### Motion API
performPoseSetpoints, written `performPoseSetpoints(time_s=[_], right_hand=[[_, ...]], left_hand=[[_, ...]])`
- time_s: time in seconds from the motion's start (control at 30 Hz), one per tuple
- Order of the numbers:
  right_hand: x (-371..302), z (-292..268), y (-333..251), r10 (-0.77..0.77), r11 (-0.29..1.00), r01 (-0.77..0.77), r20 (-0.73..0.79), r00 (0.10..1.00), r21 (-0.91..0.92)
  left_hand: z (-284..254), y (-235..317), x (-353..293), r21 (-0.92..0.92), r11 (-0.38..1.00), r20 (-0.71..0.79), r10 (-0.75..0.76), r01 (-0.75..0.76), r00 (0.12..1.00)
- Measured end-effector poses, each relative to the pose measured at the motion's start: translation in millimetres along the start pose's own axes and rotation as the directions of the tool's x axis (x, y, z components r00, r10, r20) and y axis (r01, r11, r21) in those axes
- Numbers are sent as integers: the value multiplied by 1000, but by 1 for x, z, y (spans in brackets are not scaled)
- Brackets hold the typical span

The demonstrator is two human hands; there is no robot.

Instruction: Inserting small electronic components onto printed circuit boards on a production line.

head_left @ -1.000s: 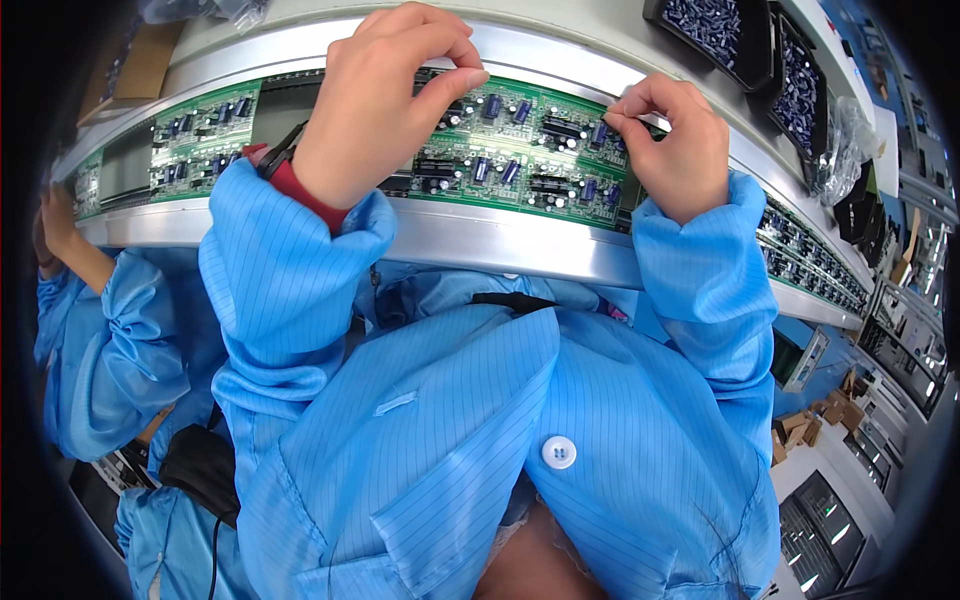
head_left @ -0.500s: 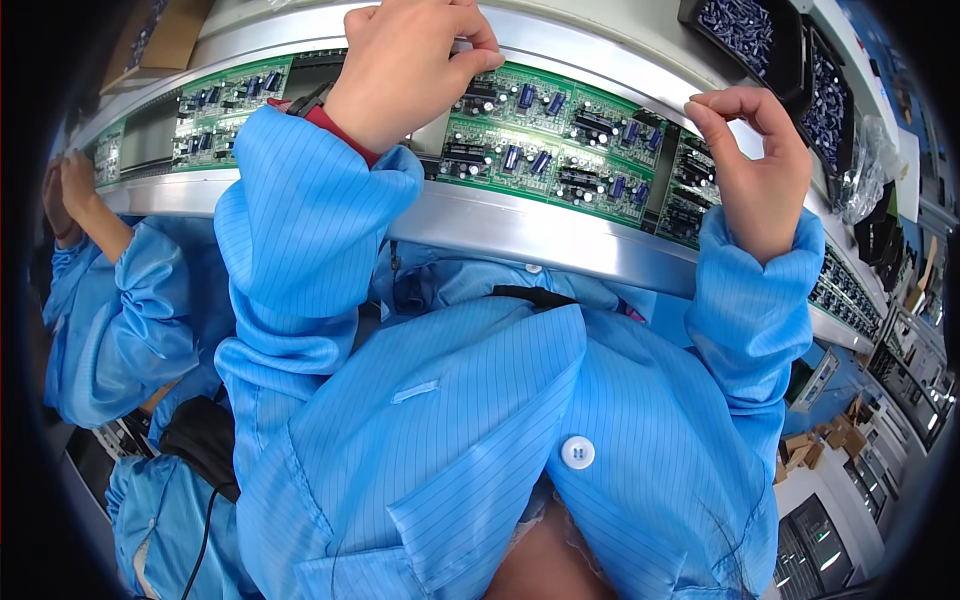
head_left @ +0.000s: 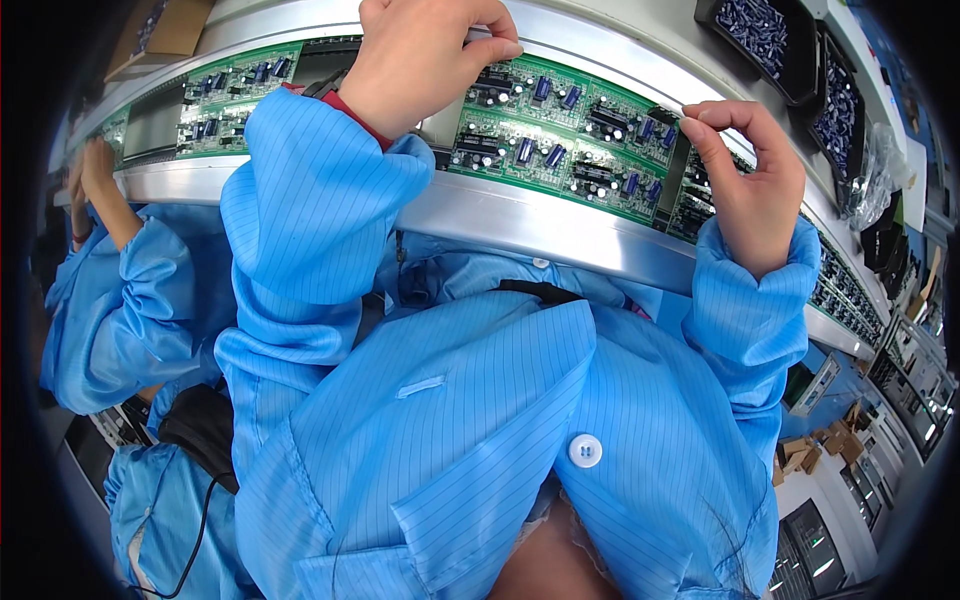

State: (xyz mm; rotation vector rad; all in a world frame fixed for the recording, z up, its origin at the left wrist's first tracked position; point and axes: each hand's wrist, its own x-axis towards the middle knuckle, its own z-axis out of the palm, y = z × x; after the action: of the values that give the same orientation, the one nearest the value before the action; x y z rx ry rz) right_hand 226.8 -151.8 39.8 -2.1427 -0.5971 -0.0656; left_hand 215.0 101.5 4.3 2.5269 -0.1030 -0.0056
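Observation:
A green circuit board panel [head_left: 548, 128] lies in a metal conveyor track, filled with blue and black capacitors and other small parts. My left hand [head_left: 420, 62] reaches over the track, its thumb and fingers pinched at the panel's far edge, near the left corner. My right hand [head_left: 752, 180] hovers by the panel's far right corner, thumb and index fingertips together and the other fingers curled. Whatever either pinch holds is hidden or too small to make out. Another board [head_left: 692, 200] sits in the track beside my right hand, partly covered by it.
Black bins [head_left: 755, 38] of blue capacitors stand beyond the track at the right, near a clear plastic bag [head_left: 872, 180]. The track's metal rail [head_left: 520, 222] runs along the near side. At the left, a co-worker's hands [head_left: 98, 170] work over more boards [head_left: 215, 128].
The view has shifted slightly, so the boards and bins appear a little farther right. My right fingertips are nearer the panel's corner. My left hand keeps its pinch. The co-worker's hands have moved.

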Motion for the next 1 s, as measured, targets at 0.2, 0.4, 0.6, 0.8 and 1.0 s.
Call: performPoseSetpoints(time_s=[0.2,0.4,0.6,0.8,1.0], right_hand=[[-1,1,-1,-7,1000,7,20,1000,4],[-1,4,-3,-8,1000,8,40,999,-6],[-1,8,-6,-4,1000,4,51,999,-8],[-3,8,-4,3,1000,-2,59,998,-9],[-6,7,-3,-13,1000,13,62,998,-9]], left_hand=[[14,-16,-3,269,953,-195,197,-141,961],[0,-4,-2,5,988,-97,151,-152,984],[-2,-6,-2,-83,991,-39,105,-108,994],[-2,-8,-3,-116,987,-5,108,-108,994],[14,-16,-10,210,961,-266,232,-179,936]])
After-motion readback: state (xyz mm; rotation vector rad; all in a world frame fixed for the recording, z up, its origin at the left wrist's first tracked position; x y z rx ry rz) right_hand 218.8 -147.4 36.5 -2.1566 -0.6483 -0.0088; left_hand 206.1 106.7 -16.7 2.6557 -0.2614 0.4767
